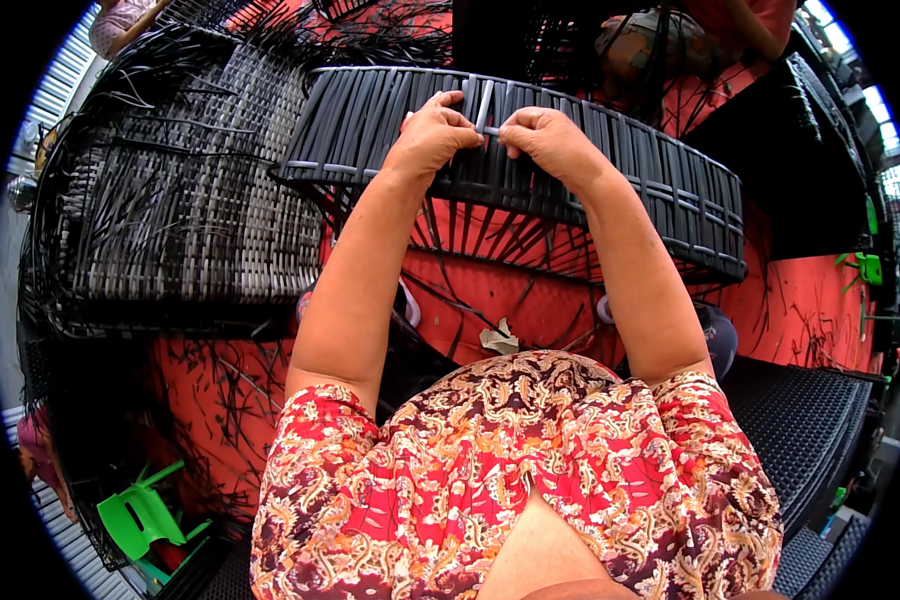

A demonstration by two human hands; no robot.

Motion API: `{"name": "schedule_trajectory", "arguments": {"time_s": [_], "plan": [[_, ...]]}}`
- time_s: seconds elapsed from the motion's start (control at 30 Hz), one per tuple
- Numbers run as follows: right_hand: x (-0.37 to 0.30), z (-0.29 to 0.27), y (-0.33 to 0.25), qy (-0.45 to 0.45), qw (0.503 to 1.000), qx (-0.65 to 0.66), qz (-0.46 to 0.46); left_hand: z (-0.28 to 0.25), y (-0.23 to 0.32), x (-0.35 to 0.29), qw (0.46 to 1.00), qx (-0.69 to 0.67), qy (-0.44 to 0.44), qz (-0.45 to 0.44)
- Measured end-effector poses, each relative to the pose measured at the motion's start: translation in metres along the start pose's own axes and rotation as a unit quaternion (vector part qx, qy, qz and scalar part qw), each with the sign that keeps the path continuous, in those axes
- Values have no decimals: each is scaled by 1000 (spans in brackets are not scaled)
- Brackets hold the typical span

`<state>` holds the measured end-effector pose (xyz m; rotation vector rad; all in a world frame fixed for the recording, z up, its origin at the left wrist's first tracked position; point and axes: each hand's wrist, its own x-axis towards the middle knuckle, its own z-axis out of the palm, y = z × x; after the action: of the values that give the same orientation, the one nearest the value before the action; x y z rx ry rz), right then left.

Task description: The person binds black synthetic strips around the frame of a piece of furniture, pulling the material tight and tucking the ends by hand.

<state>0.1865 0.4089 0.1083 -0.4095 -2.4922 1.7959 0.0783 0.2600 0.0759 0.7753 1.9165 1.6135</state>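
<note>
The grey flat synthetic wicker strand [484,106] stands upright at the top edge of the black woven wicker frame [610,170], pinched between the closed fingers of the left hand [432,135] and right hand [550,140], keeping it taut against the weave.

At twelve o'clock my left hand [432,132] and right hand [550,140] pinch one flat grey plastic weaving strip [484,105] between them, against the rim of a dark woven-strip curved frame [660,190]. At nine o'clock lies a grey-and-black woven wicker panel [190,200] with loose strand ends. The red floor [810,310] shows at three o'clock, a green plastic stool [140,515] at seven.
</note>
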Motion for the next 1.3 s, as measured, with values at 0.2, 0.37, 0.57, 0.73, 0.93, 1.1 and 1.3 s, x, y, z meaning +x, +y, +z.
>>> {"name": "schedule_trajectory", "arguments": {"time_s": [0.2, 0.37, 0.57, 0.73, 0.93, 1.1, 1.3], "plan": [[14, 9, 7, -29, 998, -58, -19, -2, -2, -1, 1000, -5, -2, 6], [15, 17, 10, 9, 999, -33, -1, -5, -1, -2, 995, 80, -8, 62], [18, 27, 25, 49, 998, -22, -16, -4, 1, 0, 984, 169, 13, 50], [19, 25, 27, 55, 998, -35, 23, -11, -1, 4, 964, 257, -11, 67], [21, 29, 29, 82, 993, -79, -4, -13, -1, 5, 959, 276, -35, 49], [8, 26, 15, 69, 995, -76, -5, -18, -4, 5, 972, 211, -66, 74], [-1, 25, 18, 95, 988, -86, -82, -16, 1, 5, 978, 179, -73, 80]]}}
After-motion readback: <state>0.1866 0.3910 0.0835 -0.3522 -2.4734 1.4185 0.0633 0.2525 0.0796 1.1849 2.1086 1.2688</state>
